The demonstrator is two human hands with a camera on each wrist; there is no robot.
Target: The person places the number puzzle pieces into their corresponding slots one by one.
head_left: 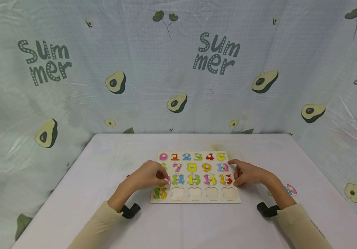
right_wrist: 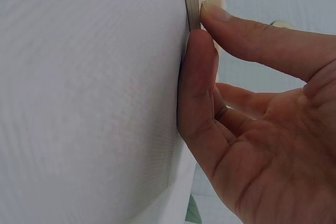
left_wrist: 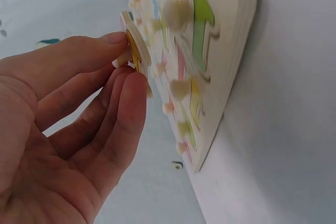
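A wooden number puzzle board (head_left: pixel 186 199) lies on the table, its knobbed number pieces set in rows. Between thumb and fingers, my left hand (head_left: pixel 148 175) pinches a yellow and pinkish knobbed number piece (left_wrist: pixel 137 51) just above the board's left side. Its number is hidden by the fingers and the angle. At the board's right edge is my right hand (head_left: pixel 249 173), gripping that edge between thumb (right_wrist: pixel 215 13) and a curled finger. Along the bottom row, a green and orange 16 (head_left: pixel 160 193) sits at the left, and the recesses beside it show bare wood.
A blue and pink number piece (head_left: pixel 290 189) lies on the white table (head_left: pixel 197 228) beyond the right forearm, with a yellowish piece partly hidden near it. A bit of red (head_left: pixel 128 176) shows behind the left hand. A printed curtain (head_left: pixel 147 114) hangs behind the table.
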